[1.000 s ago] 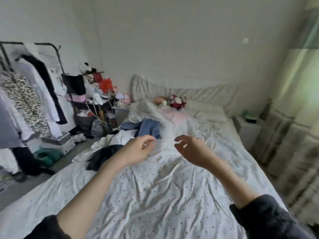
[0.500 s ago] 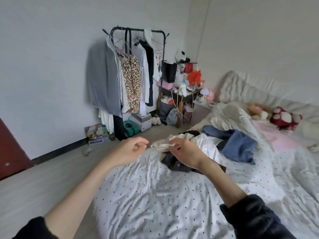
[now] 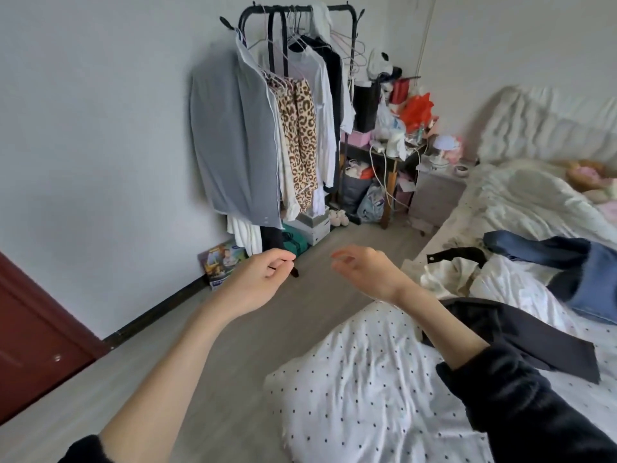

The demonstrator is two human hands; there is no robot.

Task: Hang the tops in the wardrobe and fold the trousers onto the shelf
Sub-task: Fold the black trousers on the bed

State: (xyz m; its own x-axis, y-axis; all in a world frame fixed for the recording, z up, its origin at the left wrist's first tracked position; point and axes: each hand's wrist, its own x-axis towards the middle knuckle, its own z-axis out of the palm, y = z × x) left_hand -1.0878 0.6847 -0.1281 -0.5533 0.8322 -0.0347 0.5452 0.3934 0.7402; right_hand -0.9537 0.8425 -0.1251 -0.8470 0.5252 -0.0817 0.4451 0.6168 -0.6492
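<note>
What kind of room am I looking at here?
Most likely a lived-in bedroom: a bed with dotted bedding, a black clothes rack hung with garments, and a cluttered side shelf by the wall.

Soft even daylight, slight motion blur — wide-angle edges bowed

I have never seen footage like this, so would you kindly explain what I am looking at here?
This is one picture from a wide-angle camera worn on a person's head, looking forward and down. There is no machine: the two bare arms are the person's own. The left hand has its fingers curled; whether its grip pinches something small is unclear. The right hand hangs relaxed and empty. On the bed lie blue jeans, a dark garment and a pale top. Against the wall stands a clothes rack with hung clothes.
</note>
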